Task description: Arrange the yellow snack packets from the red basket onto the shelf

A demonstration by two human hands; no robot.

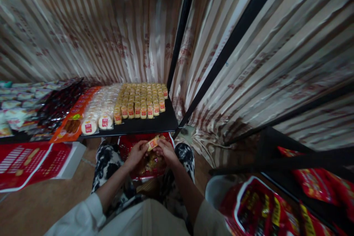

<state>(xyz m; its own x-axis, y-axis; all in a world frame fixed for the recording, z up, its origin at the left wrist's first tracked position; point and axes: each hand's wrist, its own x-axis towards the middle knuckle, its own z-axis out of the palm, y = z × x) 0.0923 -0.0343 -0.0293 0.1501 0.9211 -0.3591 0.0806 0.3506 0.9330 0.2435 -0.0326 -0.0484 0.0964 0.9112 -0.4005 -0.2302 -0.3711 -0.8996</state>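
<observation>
Between my left hand (139,153) and my right hand (165,149) is one small yellow wrapped snack (153,143) with a red and white label. The fingers of both hands are closed on its ends. Below them, between my knees, lies an open red bag (125,147) with more yellow wrapped pieces (155,164) in it. Just beyond my hands, on a black shelf (138,126), the same kind of yellow snacks (141,99) stand upright in tight rows at the right end.
Left of these on the shelf are round white wrapped snacks (105,121), an orange packet (73,121) and dark packets (56,108). A red and white box (41,162) stands below left. Red packets (265,206) fill a bag at lower right. Black frame poles (221,57) cross before striped curtains.
</observation>
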